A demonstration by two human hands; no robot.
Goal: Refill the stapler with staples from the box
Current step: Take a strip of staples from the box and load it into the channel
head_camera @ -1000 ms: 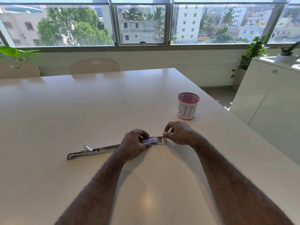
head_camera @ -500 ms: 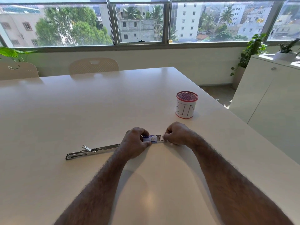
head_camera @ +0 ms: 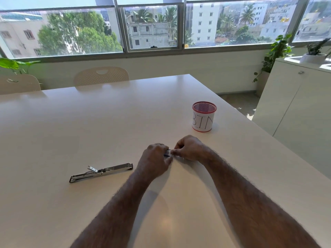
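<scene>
The long metal stapler (head_camera: 101, 172) lies opened flat on the white table (head_camera: 89, 131), left of my hands and apart from them. My left hand (head_camera: 155, 159) and my right hand (head_camera: 189, 148) meet just above the table, both pinching the small staple box (head_camera: 168, 153). Only a thin dark sliver of the box shows between the fingers; the rest is hidden. I cannot see any staples.
A red mesh cup (head_camera: 204, 116) with a paper label reading BIN stands to the far right of my hands. The table's right edge runs close behind it. Two chairs (head_camera: 101, 76) stand at the far side, a white cabinet (head_camera: 295, 108) at the right.
My hands have come closer together and now cover almost all of the box, which showed its blue label and open tray before. The stapler's right end is now uncovered.
</scene>
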